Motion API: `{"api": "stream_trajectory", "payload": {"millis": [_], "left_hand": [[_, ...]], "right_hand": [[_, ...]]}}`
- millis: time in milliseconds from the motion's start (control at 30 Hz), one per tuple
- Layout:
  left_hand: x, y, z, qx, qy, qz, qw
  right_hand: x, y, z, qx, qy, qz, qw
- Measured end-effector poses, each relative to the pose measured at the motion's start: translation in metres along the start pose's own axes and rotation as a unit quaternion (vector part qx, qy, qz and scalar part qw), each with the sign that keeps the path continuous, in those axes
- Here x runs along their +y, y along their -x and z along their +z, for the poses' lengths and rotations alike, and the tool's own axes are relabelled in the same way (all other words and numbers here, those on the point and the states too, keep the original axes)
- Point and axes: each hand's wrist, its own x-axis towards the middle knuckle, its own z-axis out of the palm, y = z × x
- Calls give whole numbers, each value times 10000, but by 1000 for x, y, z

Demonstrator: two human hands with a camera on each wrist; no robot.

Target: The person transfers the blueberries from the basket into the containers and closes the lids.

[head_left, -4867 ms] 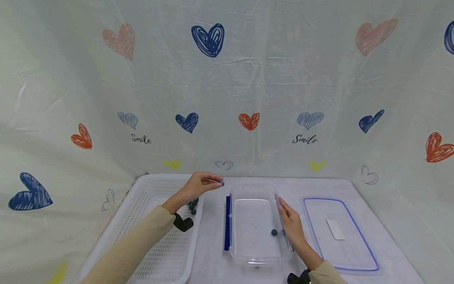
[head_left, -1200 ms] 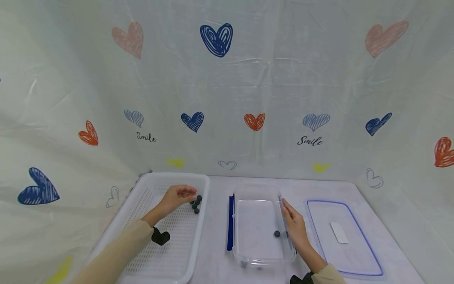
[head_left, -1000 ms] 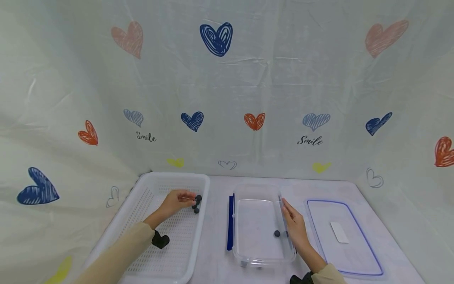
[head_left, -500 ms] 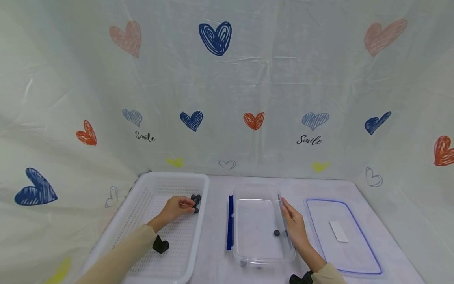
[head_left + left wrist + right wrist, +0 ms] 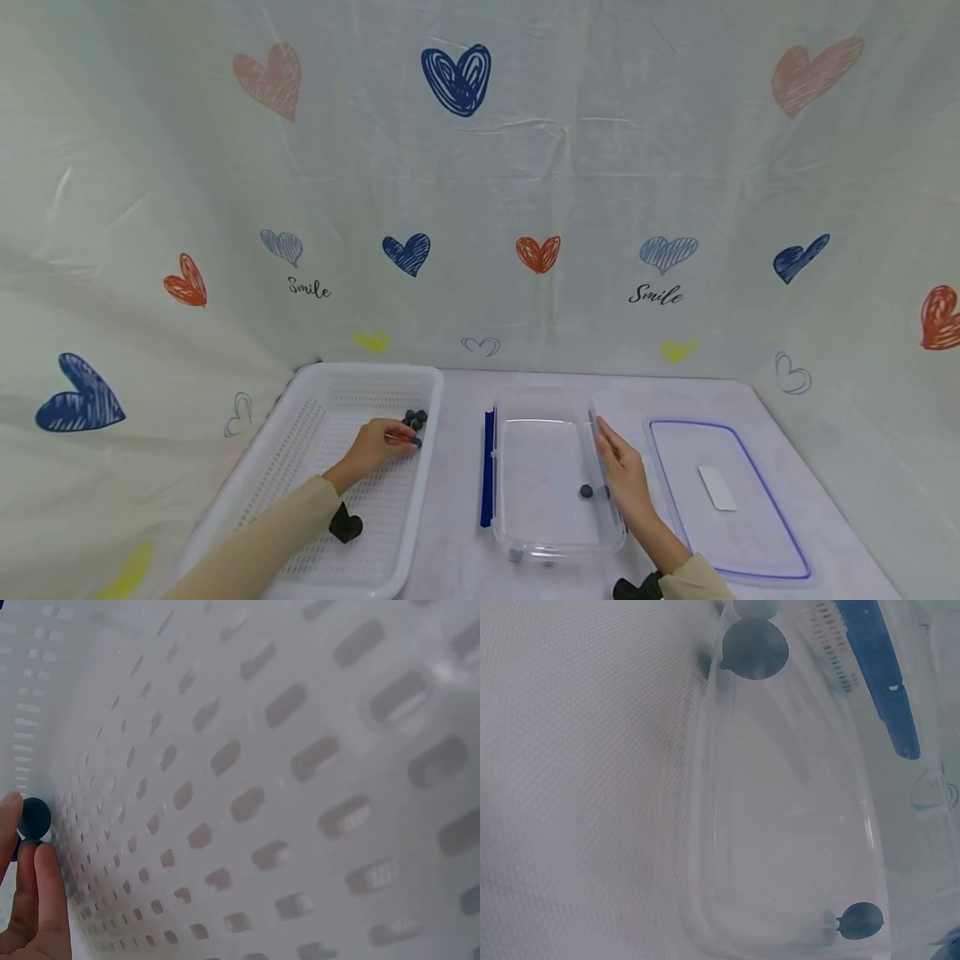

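My left hand [image 5: 372,446] is low inside the white perforated basket [image 5: 330,383], near its right wall. Its thumb and fingertips pinch a dark blueberry [image 5: 417,442]. Several more dark blueberries [image 5: 416,417] cluster just beyond the fingertips. In the left wrist view, a berry [image 5: 34,817] shows between the thumb and the fingers. My right hand [image 5: 624,475] rests with straight fingers along the right side of the clear plastic box [image 5: 543,550]. Inside the box lies a dark berry [image 5: 586,492], with others along its edges; the right wrist view shows a round berry [image 5: 755,649] through the plastic.
A clear lid with a blue rim [image 5: 738,575] and a white label [image 5: 717,488] lies to the right of the box. The box's blue latch flap [image 5: 488,471] hangs open on its left side. A heart-patterned sheet [image 5: 540,167] rises behind the white-covered table [image 5: 457,500].
My left hand has gone from above the table, with a berry in its fingertips, back into the basket, then crept toward the nearest berry. The right hand stays on the box.
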Motion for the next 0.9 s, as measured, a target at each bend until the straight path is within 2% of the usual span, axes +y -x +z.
{"api": "stream_trajectory", "payload": {"millis": [333, 567, 900], "left_hand": [[-1, 0, 6, 140, -156, -264, 9994], [-5, -1, 7, 129, -140, -169, 9997], [-2, 1, 5, 123, -243, -64, 9996]], "right_hand": [[1, 0, -1, -4, -9, -37, 10000], [1, 0, 0, 108, 53, -109, 9999], [1, 0, 0, 134, 93, -128, 9998]]}}
